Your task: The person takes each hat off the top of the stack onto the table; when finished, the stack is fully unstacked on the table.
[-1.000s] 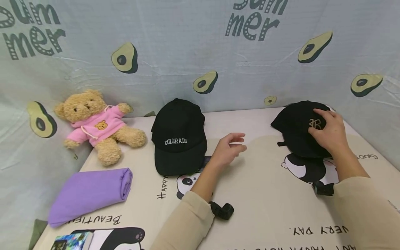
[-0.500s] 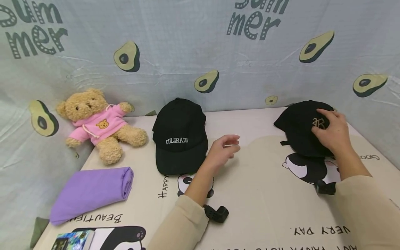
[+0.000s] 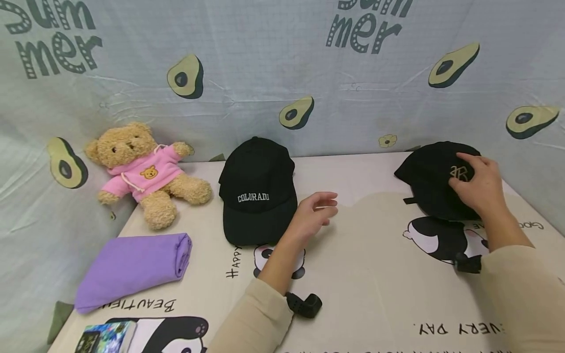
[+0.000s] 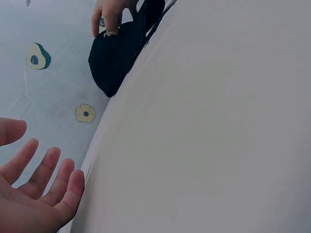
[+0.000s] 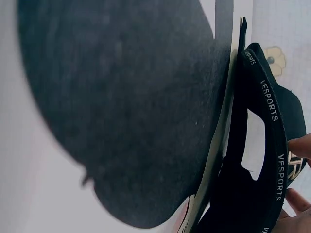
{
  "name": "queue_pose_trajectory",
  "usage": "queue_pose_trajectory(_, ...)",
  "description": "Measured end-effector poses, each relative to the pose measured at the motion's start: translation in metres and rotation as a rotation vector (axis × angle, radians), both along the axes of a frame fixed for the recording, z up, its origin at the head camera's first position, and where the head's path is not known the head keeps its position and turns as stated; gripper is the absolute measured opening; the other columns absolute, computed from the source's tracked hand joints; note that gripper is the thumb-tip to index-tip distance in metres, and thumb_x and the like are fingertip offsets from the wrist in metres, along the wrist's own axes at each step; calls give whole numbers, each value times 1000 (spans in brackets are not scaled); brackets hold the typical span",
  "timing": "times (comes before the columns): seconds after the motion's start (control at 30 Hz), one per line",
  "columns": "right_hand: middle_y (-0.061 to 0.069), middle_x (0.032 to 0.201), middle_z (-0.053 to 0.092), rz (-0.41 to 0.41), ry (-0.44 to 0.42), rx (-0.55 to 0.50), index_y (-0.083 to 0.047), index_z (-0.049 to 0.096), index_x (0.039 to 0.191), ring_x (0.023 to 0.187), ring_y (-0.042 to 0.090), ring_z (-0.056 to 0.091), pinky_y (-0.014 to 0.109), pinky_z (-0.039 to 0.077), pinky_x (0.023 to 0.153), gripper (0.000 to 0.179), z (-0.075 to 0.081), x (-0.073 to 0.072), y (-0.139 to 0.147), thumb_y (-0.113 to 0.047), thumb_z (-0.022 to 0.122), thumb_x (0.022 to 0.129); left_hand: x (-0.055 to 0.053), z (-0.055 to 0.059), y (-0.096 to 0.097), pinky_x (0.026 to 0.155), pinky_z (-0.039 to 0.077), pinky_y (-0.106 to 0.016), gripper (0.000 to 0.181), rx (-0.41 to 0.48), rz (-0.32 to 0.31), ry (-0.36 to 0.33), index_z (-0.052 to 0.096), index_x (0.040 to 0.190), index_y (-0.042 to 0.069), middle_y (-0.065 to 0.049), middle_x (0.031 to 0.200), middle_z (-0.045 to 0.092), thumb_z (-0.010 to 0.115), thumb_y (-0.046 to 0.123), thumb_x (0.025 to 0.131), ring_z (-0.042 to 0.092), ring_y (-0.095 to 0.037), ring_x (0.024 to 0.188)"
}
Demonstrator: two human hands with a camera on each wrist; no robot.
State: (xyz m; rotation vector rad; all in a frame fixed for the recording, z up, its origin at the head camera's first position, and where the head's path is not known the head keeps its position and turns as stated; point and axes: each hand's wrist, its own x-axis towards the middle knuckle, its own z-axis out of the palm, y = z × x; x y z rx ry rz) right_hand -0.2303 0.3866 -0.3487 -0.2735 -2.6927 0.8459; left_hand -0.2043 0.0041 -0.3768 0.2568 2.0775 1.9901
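Fingers of the right hand (image 3: pixel 481 189) pinched the front of the monogrammed black cap (image 3: pixel 434 191), at three o'clock in the head view. Those of the left hand (image 3: pixel 310 214) hung loosely apart, holding nothing, with the COLORADO cap (image 3: pixel 259 184) untouched at its ten o'clock. The grip looked made, but lifting seemed not yet done. An inner band (image 5: pixel 278 138) repeated "VESPORTS"; the tabletop (image 3: pixel 366 255) showed upside-down "VERY DAY", the backdrop (image 3: pixel 238 49) "SUMMER" at ten and one.
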Motion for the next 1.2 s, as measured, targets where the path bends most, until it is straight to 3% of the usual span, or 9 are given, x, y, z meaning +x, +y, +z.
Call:
queue_pose_trajectory(0.73,39,163,10,-18,-32,25,-6,24,163,146,63,18,77,24,113,69,0,-10,14,-14,50,100,7,-4,-5,96,57,-38,38,-16,10,20,65,136,5,-13,129,69,64,14,99,67,-22,113)
queue_pose_trajectory(0.97,39,164,10,-46,-52,21,-7,23,164,147,62,18,76,22,115,69,2,-15,19,-16,48,100,7,-5,-10,94,58,-38,38,10,-1,26,63,137,2,-19,132,66,62,10,100,67,-22,110)
queue_pose_trajectory(1.2,36,166,10,-108,-64,30,-7,22,164,150,59,16,72,21,119,69,-2,-21,25,-14,46,99,9,-5,-13,92,58,-38,38,30,3,18,64,136,2,-19,132,67,63,10,99,68,-21,109)
